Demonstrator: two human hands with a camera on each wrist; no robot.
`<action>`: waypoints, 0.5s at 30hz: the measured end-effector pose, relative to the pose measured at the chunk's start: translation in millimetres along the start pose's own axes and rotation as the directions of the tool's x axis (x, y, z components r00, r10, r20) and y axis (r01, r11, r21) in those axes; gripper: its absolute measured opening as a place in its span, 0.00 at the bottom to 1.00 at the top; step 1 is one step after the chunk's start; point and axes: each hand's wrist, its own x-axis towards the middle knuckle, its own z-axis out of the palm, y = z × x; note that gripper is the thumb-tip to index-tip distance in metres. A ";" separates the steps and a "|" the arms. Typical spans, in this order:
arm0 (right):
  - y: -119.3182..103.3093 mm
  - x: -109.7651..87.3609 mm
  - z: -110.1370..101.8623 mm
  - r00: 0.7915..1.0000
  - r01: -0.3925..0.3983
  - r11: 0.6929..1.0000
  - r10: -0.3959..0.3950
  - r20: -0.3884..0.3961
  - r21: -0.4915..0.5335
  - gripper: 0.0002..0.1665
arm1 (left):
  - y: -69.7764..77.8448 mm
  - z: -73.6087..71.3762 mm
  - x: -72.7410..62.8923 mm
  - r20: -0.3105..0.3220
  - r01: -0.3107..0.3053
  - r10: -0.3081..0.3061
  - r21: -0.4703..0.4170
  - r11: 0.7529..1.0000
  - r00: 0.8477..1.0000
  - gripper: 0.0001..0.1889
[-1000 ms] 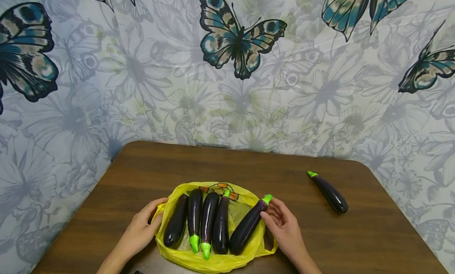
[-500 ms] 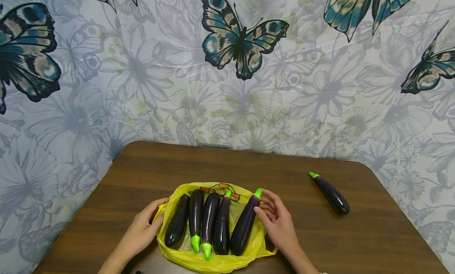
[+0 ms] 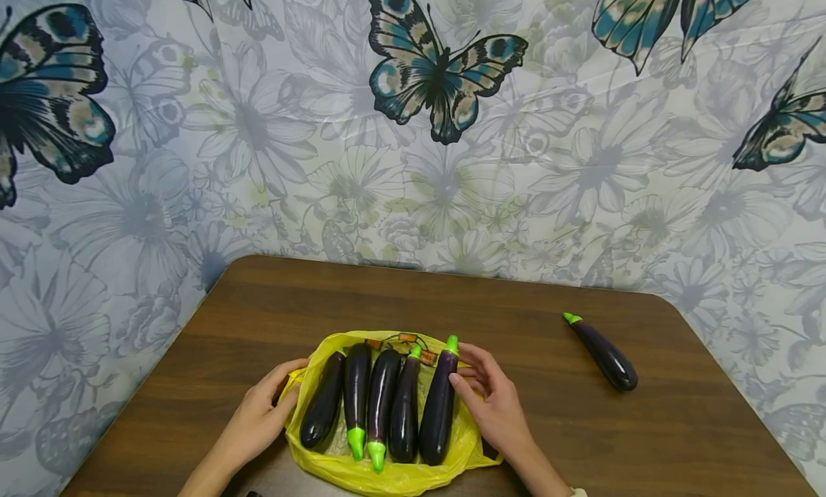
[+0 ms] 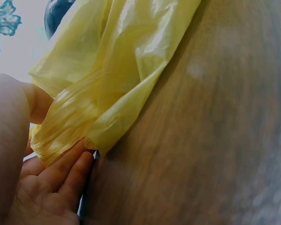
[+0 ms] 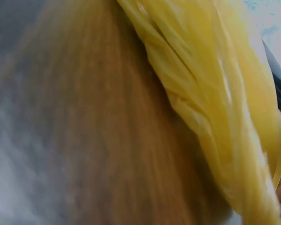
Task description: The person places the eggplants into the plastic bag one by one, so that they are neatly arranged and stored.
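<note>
A yellow plastic bag lies open on the table with several dark eggplants in it. My left hand pinches the bag's left rim; in the left wrist view the gathered plastic runs between thumb and fingers. At the bag's right side, my right hand holds the rightmost eggplant near its green stem, thumb on top. That eggplant stands nearly parallel to its neighbour, stem pointing away from me. Two others have their stems toward me. The right wrist view shows mostly the bag's side, with fingers at the right edge.
One more eggplant lies alone on the brown wooden table, right of the bag. Orange patches with dark lines show at the bag's far inner side. Behind the table hangs a butterfly-patterned wall covering.
My right hand has swung the rightmost eggplant's stem end leftward, so it has gone from slanted to nearly upright in the head view. The left hand keeps its place on the bag.
</note>
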 end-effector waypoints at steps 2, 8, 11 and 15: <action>0.9 -0.8 0.8 1.000 0.003 1.000 -0.003 0.018 -0.021 0.27 | -0.2 0.0 0.2 0.002 0.003 -0.003 -0.003 1.000 1.000 0.19; 4.4 -2.2 1.3 0.999 -0.008 0.999 0.010 0.051 -0.033 0.27 | -0.9 0.2 0.8 0.006 0.008 -0.008 -0.004 1.000 1.000 0.19; 7.2 -2.4 0.8 0.997 0.010 0.999 -0.007 0.071 -0.041 0.26 | -1.0 0.3 1.1 0.007 0.008 -0.008 -0.001 1.000 1.000 0.19; 12.8 -3.2 0.8 0.988 0.102 0.993 -0.095 0.118 -0.056 0.22 | -1.2 0.2 1.4 0.009 0.006 -0.006 -0.003 1.000 1.000 0.19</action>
